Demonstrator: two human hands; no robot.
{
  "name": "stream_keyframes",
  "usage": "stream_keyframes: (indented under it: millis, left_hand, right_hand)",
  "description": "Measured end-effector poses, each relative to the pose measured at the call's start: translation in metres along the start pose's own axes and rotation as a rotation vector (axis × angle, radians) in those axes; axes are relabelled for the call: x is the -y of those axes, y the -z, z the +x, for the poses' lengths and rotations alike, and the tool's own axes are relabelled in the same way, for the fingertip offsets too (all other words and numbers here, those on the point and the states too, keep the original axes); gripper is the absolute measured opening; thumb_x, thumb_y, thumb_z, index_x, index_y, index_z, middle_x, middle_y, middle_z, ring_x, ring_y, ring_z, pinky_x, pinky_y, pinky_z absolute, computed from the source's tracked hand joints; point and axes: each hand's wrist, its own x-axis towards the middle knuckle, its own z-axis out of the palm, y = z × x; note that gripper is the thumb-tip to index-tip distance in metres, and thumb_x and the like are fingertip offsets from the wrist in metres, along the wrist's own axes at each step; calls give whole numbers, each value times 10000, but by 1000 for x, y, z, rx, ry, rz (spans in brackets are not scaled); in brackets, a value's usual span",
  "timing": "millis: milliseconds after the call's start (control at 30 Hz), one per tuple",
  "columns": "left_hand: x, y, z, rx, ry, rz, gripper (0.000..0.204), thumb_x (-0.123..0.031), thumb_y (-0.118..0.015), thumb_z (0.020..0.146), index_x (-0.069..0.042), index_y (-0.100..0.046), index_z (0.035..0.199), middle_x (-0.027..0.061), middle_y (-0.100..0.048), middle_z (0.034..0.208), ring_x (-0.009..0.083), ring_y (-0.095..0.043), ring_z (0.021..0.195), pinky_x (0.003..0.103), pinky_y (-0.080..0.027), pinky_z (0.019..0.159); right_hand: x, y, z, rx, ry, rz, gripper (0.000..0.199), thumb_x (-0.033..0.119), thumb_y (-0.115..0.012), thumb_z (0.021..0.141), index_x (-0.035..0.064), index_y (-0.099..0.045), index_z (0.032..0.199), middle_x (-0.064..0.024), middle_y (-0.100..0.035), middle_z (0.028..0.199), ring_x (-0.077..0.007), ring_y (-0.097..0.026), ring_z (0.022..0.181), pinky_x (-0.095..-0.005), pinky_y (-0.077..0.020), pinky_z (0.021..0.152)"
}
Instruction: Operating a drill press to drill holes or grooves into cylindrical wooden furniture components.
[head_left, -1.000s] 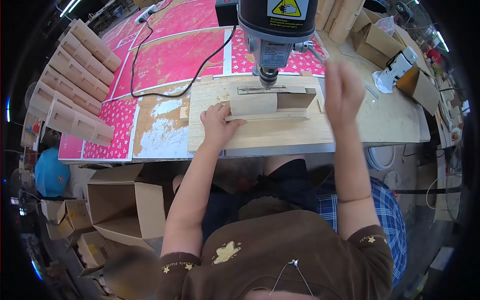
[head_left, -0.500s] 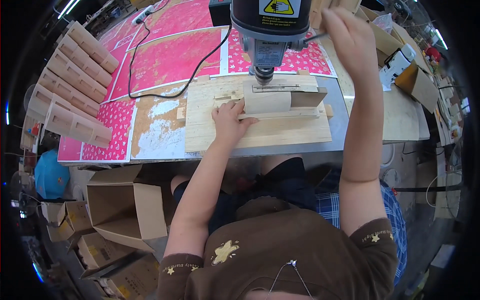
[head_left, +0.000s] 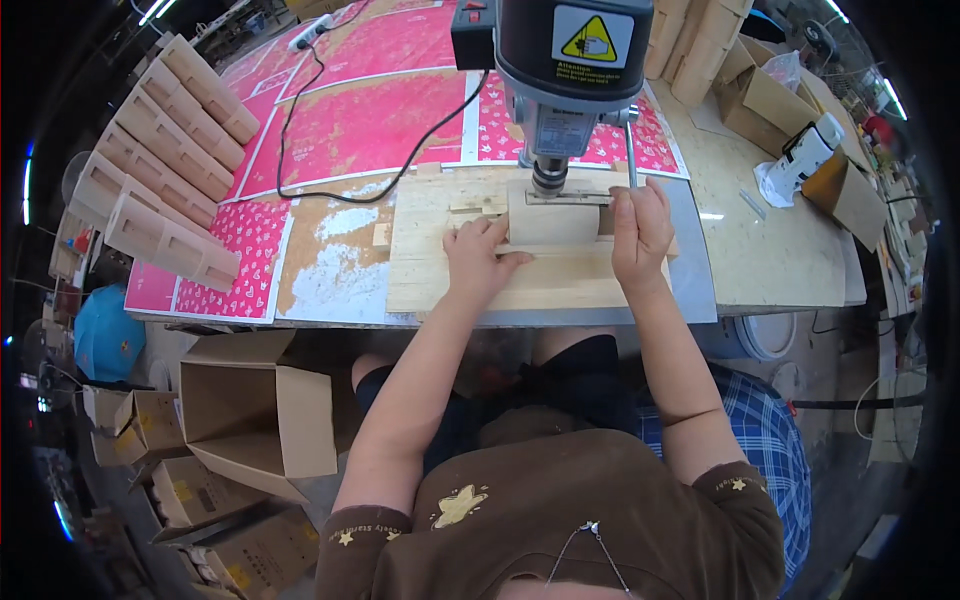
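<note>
The person wears a brown short-sleeved shirt (head_left: pixel 610 490) with a pale yellow star (head_left: pixel 460 507) on its chest. Right of that star hangs a silver necklace (head_left: pixel 570 545); above it, dark shorts (head_left: pixel 580 375) show.

Before me, a board (head_left: pixel 430 285) lies by the table's (head_left: pixel 785 265) near edge, with a wood piece (head_left: pixel 550 226) on it, under the drill (head_left: pixel 560 85). Tubes (head_left: pixel 178 147) line the left edge. A bottle (head_left: pixel 802 158) sits near the right edge, a box (head_left: pixel 762 108) behind it.
</note>
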Motion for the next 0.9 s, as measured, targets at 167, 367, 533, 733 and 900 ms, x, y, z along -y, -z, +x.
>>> stream_keyframes:
  millis: [167, 367, 533, 733, 900]
  left_hand:
    - [6, 1, -5, -15, -14, 21, 520, -327, -755, 578, -156, -607, 1046, 12, -518, 751, 202, -497, 799, 379, -268, 779]
    - [-3, 9, -2, 25, -6, 15, 576, -335, -749, 584, -154, -589, 1107, 15, -542, 782, 214, -505, 810, 393, -276, 791]
    - [1, 3, -1, 52, 18, -4, 544, -326, -755, 577, -139, -615, 1069, 18, -570, 801, 213, -514, 826, 392, -275, 804]
    - [-8, 2, 4, -13, 66, -94, 464, -300, -762, 556, -113, -649, 966, 14, -572, 784, 185, -528, 817, 374, -270, 809]
    - [1, 28, 0, 74, 20, -141, 298, -212, -762, 595, -85, -659, 845, 54, -576, 804, 191, -551, 786, 364, -326, 862]
  right_hand:
    - [29, 20, 46, -81, -39, 44, 135, 62, -563, 794, 12, -532, 672, -82, -490, 574, -231, -490, 517, -319, -413, 569]
    - [1, 10, 174, -35, -140, -89, 322, 274, -488, 874, 16, -525, 684, -143, -508, 599, -231, -547, 595, -347, -417, 590]
    - [-26, 2, 173, 102, -234, 106, 341, 326, -467, 878, 19, -575, 981, -133, -588, 777, -221, -566, 730, -317, -429, 689]
    - [-58, 27, 42, 641, -253, -56, 395, 328, -587, 815, 66, -565, 1110, -139, -621, 864, -280, -582, 876, -371, -422, 803]
    - [-35, 31, -3, 695, -201, -331, 306, 301, -659, 744, 80, -596, 946, -75, -600, 802, -259, -564, 859, -410, -360, 891]
